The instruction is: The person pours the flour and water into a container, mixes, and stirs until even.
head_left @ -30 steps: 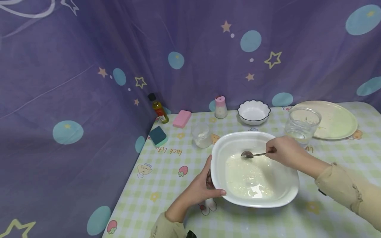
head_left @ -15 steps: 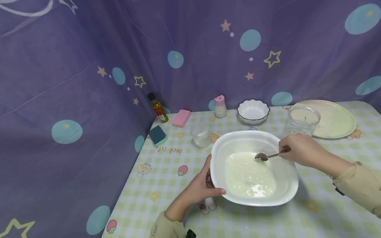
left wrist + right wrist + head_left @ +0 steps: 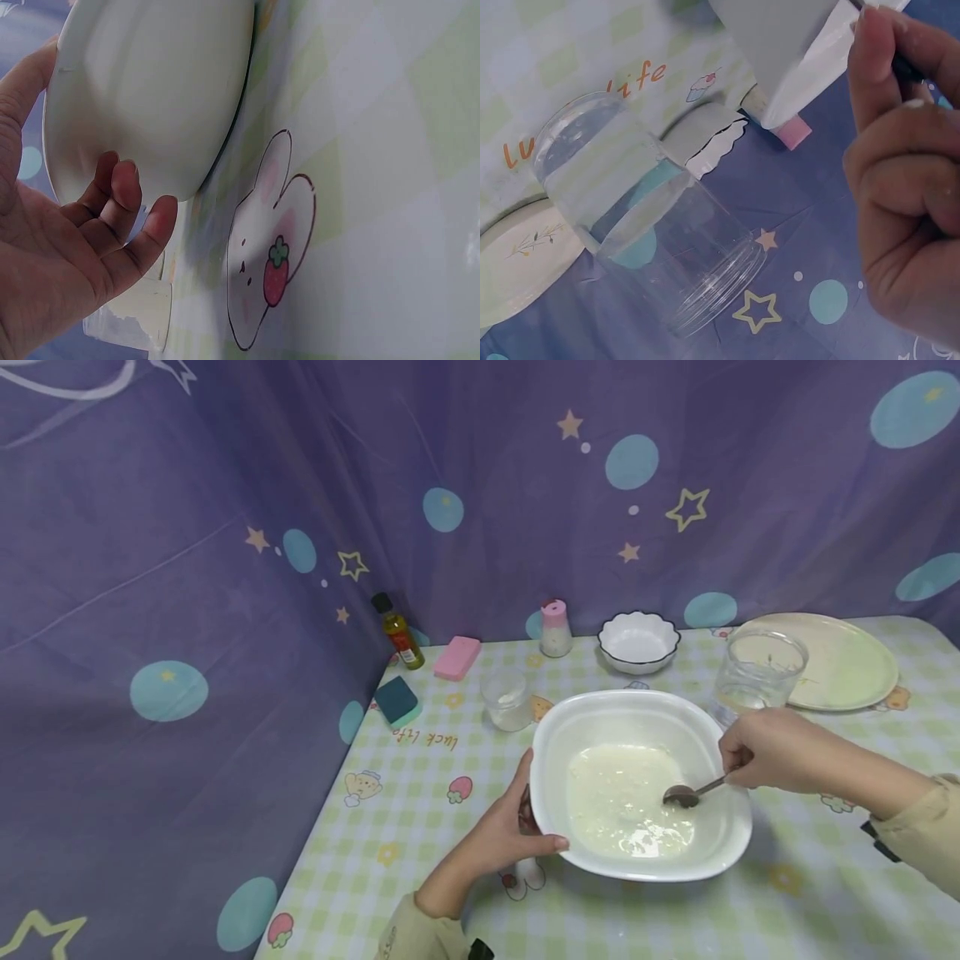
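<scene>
A large white bowl (image 3: 637, 714) holds a pale, lumpy batter (image 3: 630, 793) in the head view. My left hand (image 3: 498, 831) grips its left side, the thumb at the rim and the fingers curled against the outer wall, as the left wrist view shows. With my right hand (image 3: 780, 750) I pinch the handle of a metal spoon (image 3: 682, 795). The spoon's head is at the right edge of the batter; how deep it dips I cannot tell. In the right wrist view the right hand (image 3: 907, 172) has its fingers curled and most of the spoon is out of sight.
Behind the right hand stands a clear jar of water (image 3: 757, 677), before a pale oval plate (image 3: 847, 664). A scalloped dish (image 3: 639, 643), pink-topped shaker (image 3: 556, 631), small clear cup of white powder (image 3: 507, 702), pink sponge (image 3: 457, 658), green sponge (image 3: 398, 702) and oil bottle (image 3: 399, 633) stand further back.
The right hand has moved the spoon rightward through the bowl, then toward the near side. The left hand and the bowl stay in place.
</scene>
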Demonstrator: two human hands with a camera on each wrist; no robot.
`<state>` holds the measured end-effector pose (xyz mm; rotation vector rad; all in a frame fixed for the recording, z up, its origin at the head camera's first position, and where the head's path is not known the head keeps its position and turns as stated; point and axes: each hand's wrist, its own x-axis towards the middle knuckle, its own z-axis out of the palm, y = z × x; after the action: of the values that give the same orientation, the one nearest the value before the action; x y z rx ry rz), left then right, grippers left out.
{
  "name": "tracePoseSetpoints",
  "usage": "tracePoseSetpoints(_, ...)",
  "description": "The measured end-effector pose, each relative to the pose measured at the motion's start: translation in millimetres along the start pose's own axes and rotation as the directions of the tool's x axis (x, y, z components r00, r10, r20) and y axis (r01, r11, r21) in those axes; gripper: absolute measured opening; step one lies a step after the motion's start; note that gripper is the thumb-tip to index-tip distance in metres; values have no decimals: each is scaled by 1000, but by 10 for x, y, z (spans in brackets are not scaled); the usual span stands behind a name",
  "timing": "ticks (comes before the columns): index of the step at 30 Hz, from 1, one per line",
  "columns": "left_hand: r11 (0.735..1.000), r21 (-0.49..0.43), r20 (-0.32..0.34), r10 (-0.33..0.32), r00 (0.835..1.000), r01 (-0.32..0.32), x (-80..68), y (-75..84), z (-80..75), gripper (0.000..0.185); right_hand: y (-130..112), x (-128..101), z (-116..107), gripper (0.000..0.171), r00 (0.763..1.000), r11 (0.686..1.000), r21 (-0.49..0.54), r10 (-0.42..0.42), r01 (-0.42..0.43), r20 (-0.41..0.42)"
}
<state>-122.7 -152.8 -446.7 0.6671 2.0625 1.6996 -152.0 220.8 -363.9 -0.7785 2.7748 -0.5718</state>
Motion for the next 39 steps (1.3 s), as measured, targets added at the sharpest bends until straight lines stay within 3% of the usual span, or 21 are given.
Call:
tracePoseSetpoints(8, 999, -25, 10, 24, 1000, -23, 2, -21, 2, 118, -34, -20, 28, 23, 992, 991, 131, -37, 22, 120)
tracePoseSetpoints(12, 1000, -19, 7, 16, 1000, -16, -1, -22, 2, 119, -75, 5, 72, 24, 988, 986, 159, -74, 51, 139)
tracePoseSetpoints(24, 1000, -3, 9, 27, 1000, -27, -2, -21, 4, 119, -218, 180, 327, 26, 970, 957, 162, -239, 241, -36)
tracePoseSetpoints(34, 999, -6, 10, 41, 999, -41, 3, -12, 12, 118, -310, 342, 453, 25, 967, 958, 154, -225, 243, -121)
tracePoseSetpoints(39, 999, -21, 17, 48, 999, -47, 3, -15, 8, 118, -354, 409, 473, 26, 968, 971, 125, -181, 204, -174)
